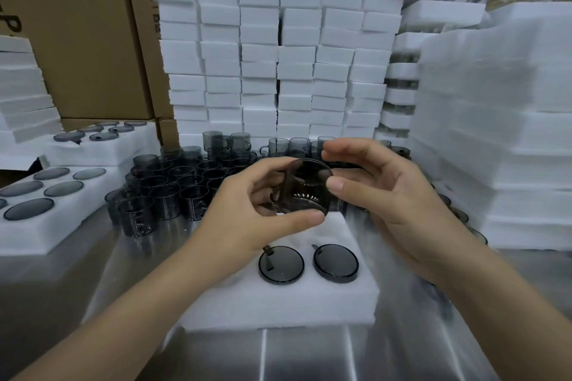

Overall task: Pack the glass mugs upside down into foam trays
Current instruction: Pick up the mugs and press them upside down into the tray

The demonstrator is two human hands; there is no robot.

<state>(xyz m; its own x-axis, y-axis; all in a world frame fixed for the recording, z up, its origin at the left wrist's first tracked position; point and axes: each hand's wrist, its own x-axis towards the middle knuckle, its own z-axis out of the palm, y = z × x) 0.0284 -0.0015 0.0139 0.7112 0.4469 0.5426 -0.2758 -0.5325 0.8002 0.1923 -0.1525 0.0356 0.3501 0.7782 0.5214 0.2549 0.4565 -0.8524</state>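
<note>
Smoked glass is showing between both hands: a mug is being held in the air, tilted so its round base is facing up and toward the camera and its axis is leaning away. The left hand is clamping it, thumb under the near edge, fingers by the handle side. The right hand is curling open around the mug's far side, thumb tip touching its rim. Just below the hands, a foam tray is holding two mugs base-up. Beyond the left hand, loose mugs are standing upright.
</note>
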